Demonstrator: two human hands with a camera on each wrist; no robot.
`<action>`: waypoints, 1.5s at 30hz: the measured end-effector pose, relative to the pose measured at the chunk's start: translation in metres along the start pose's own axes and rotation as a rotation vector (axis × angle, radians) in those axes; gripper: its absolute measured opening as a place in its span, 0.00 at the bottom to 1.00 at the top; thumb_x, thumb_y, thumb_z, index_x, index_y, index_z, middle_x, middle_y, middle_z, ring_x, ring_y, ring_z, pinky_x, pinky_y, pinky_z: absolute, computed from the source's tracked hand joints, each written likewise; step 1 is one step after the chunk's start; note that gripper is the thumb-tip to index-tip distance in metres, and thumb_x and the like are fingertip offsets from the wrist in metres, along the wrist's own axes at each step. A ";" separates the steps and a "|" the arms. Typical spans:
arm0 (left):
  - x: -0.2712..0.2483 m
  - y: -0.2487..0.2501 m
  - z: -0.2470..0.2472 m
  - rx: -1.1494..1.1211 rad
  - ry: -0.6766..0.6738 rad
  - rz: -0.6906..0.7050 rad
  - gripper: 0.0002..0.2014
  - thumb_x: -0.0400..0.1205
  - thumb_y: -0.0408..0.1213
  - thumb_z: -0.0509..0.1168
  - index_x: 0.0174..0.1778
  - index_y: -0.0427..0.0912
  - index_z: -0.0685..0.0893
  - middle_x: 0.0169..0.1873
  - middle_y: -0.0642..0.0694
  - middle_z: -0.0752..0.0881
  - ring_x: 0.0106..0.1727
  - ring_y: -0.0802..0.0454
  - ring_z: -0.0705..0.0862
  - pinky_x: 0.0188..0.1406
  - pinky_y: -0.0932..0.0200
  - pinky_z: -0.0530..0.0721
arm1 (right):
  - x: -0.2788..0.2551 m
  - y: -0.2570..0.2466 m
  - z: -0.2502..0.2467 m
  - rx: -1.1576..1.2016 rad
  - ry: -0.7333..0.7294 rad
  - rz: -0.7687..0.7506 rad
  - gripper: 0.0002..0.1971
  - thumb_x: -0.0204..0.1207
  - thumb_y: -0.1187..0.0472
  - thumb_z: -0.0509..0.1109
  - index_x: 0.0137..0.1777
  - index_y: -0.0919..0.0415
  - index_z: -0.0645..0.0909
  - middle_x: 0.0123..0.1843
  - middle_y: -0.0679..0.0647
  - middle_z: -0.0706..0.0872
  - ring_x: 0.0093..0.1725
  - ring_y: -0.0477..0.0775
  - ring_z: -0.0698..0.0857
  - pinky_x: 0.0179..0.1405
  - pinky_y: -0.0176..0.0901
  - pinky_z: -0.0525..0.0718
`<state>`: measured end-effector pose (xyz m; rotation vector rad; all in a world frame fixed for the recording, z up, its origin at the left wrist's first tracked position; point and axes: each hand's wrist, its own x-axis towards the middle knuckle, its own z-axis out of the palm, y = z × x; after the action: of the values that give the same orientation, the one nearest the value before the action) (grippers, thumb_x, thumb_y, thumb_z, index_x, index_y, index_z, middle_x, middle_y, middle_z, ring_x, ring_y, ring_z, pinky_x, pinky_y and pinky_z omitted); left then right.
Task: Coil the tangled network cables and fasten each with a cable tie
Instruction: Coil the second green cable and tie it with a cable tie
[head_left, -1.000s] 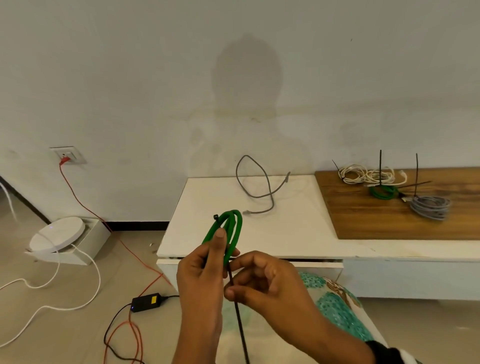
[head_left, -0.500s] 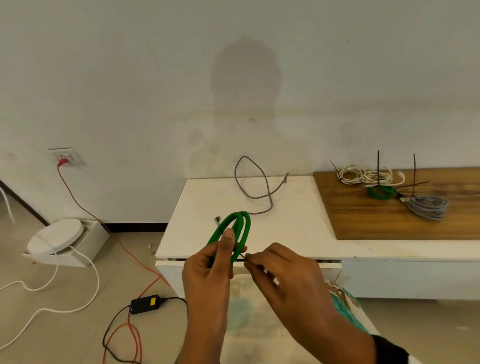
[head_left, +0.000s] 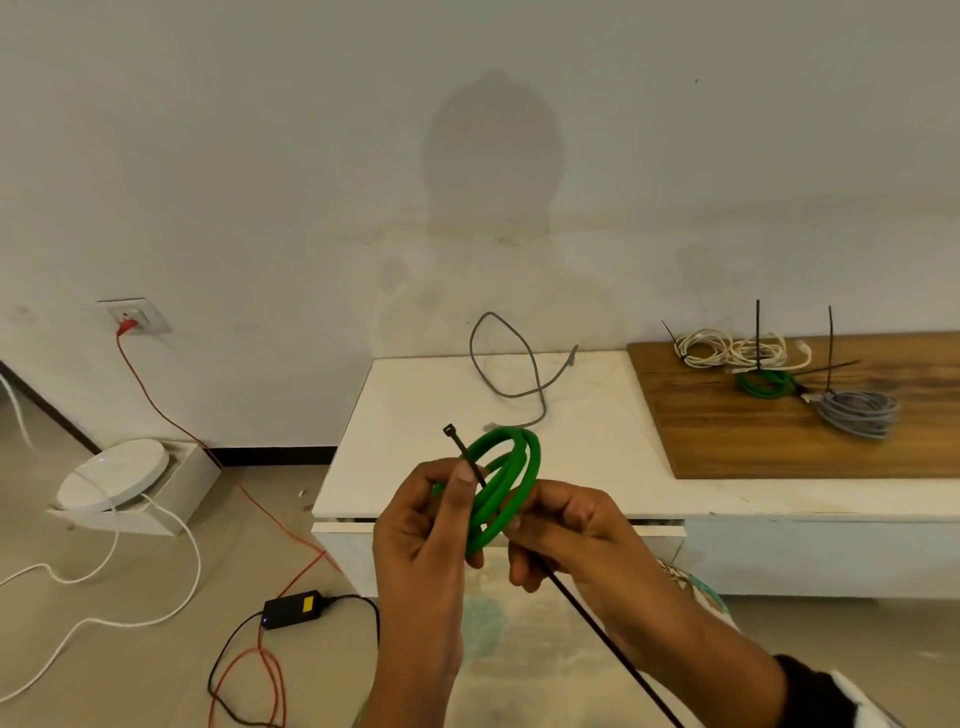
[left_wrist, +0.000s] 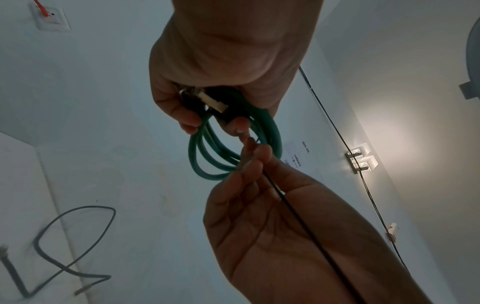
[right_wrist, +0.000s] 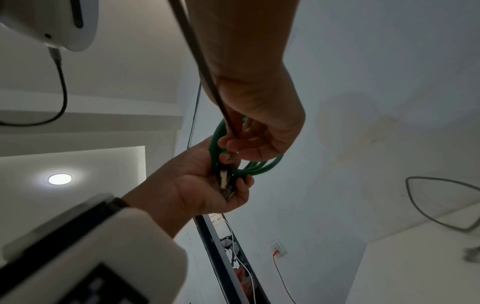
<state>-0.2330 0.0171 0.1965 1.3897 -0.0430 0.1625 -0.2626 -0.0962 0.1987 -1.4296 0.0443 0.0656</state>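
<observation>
Fingers (head_left: 462, 475) of left hand (head_left: 421, 525) curl round green cable coil (head_left: 506, 483), thumb pinning cable tie (head_left: 597, 621) across the loops, seemingly to keep the coil from springing open. Right hand (head_left: 566, 535) pinches the tie's shaft at the coil's 4 o'clock, tail trailing toward 5 o'clock. Coil is held in the air before the white counter (head_left: 597, 452); tie head (head_left: 449, 429) is free at 10 o'clock, not yet threaded.

The left hand (head_left: 421, 525) is holding the green cable (head_left: 506, 483) loops, and the right hand (head_left: 566, 535) is pinching the black tie (head_left: 597, 623) just beside that grip
</observation>
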 end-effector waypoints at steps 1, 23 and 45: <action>0.000 0.001 0.000 -0.018 -0.009 0.005 0.12 0.73 0.45 0.62 0.36 0.39 0.84 0.24 0.51 0.82 0.22 0.60 0.73 0.18 0.68 0.74 | 0.000 0.000 0.000 0.003 0.003 0.005 0.09 0.79 0.66 0.64 0.44 0.61 0.87 0.27 0.56 0.83 0.27 0.48 0.81 0.31 0.36 0.81; 0.004 -0.006 -0.004 0.020 0.111 0.048 0.07 0.79 0.31 0.64 0.35 0.41 0.83 0.21 0.48 0.82 0.21 0.61 0.75 0.17 0.67 0.74 | -0.035 -0.023 -0.057 0.137 -0.296 0.027 0.11 0.72 0.57 0.74 0.53 0.59 0.88 0.47 0.62 0.90 0.40 0.55 0.89 0.39 0.41 0.86; 0.003 -0.005 -0.003 -0.142 0.153 -0.007 0.11 0.78 0.31 0.65 0.30 0.34 0.74 0.19 0.50 0.77 0.19 0.56 0.70 0.16 0.67 0.72 | -0.029 0.020 -0.046 0.085 0.458 -0.174 0.34 0.42 0.25 0.77 0.27 0.59 0.87 0.31 0.61 0.88 0.28 0.52 0.85 0.28 0.37 0.84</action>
<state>-0.2295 0.0195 0.1914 1.2327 0.0766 0.2546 -0.2927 -0.1397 0.1740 -1.3340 0.2957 -0.4036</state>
